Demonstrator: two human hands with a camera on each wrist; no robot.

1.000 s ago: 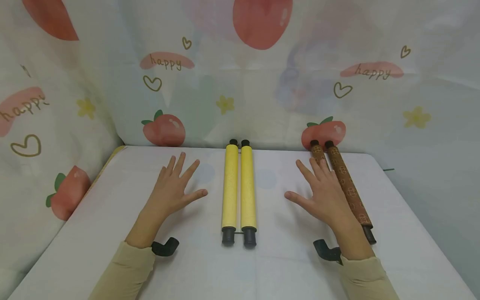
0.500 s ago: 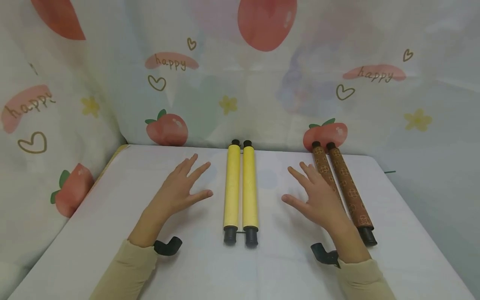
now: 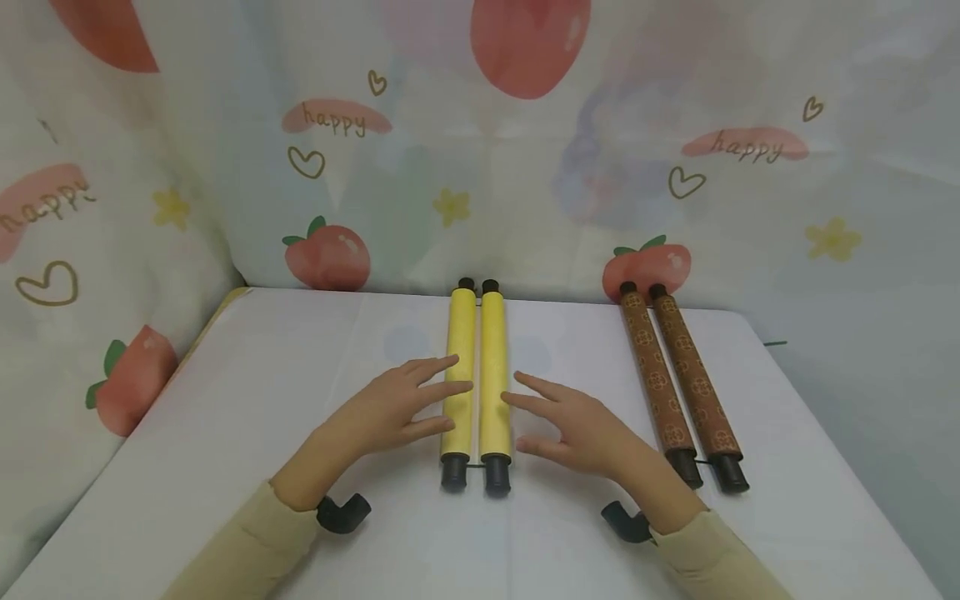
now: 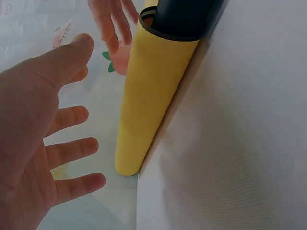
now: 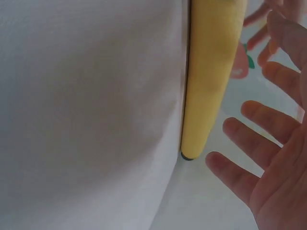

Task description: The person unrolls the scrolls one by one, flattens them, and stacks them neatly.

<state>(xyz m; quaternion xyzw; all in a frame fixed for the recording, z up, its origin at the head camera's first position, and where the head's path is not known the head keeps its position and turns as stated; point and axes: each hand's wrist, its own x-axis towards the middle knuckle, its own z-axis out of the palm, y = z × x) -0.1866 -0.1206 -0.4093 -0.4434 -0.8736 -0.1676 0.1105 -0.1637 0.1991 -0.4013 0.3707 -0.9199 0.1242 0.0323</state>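
A yellow scroll [image 3: 493,342], wound as two parallel rolls with black end knobs, lies lengthwise at the middle of the table. My left hand [image 3: 393,408] is over its left side, fingers spread and overlapping the left roll in the head view. From the other side my right hand [image 3: 585,429] reaches in, its fingertips right at the right roll. In the left wrist view the thumb and fingers of the left hand [image 4: 29,129] stand apart from the yellow roll [image 4: 151,96]. The right wrist view has the right hand's loosely spread fingers [image 5: 252,143] beside the roll [image 5: 208,81]. Both hands hold nothing.
A brown patterned scroll [image 3: 667,392] with black knobs lies slanted on the right of the white table [image 3: 225,467]. Behind the table hangs a pale cloth [image 3: 517,167] printed with fruit and hearts. A black curved piece [image 3: 343,512] juts from each wrist.
Both hands have moved inward, from either side toward the yellow scroll. My right hand has left the area over the brown scroll, which now shows fully. Neither scroll has moved on the table.
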